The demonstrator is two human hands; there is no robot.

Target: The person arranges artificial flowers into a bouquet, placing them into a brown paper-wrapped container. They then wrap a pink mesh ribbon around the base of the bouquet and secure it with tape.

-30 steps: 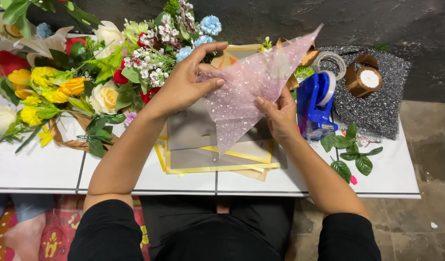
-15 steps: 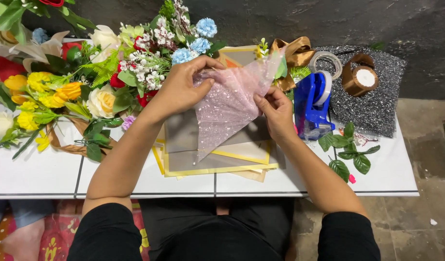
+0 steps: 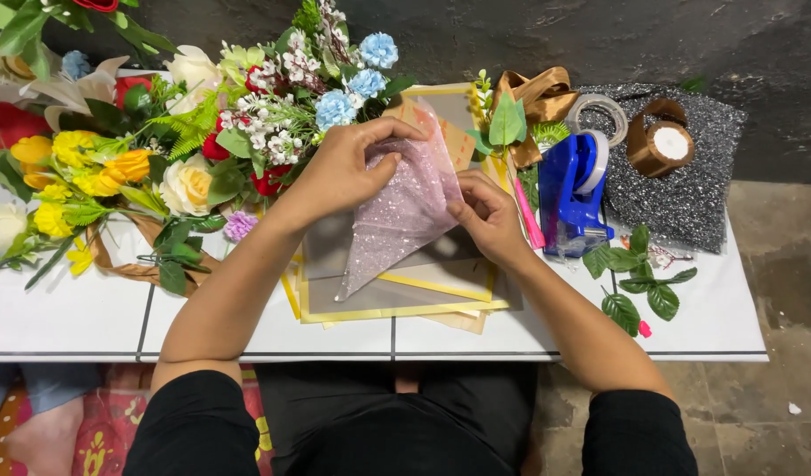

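Two bare hands work a single pink glitter cone (image 3: 396,216) above a stack of yellow-edged sheets (image 3: 396,295) on a white tiled table (image 3: 70,317). The left hand (image 3: 344,172) curls over the cone's wide upper end, its fingers bent and pinching the mesh edge; the right hand (image 3: 489,211) closes on the cone's right side, thumb and forefinger pinched on the fabric, the other fingers tucked under. The cone's point lies toward the near left corner of the sheets, its open end lifted toward the far edge.

Left of the sheets lies one heap of artificial flowers (image 3: 159,132): three blue blooms, several yellow, cream roses, red ones and white sprigs; the exact number of stems cannot be told. Right of the sheets, just beside the right hand, stands one blue tape dispenser (image 3: 573,198), with a pink strip (image 3: 529,220) along its near side. Beyond the dispenser sit one clear tape roll (image 3: 599,110) and one brown ribbon spool (image 3: 659,141), both on a single dark glitter sheet (image 3: 696,194). A gold ribbon bow (image 3: 537,97) lies at the sheets' far right corner. Loose green leaves (image 3: 639,286) are scattered right of the sheets, near the table's front edge. Both sleeves are black.
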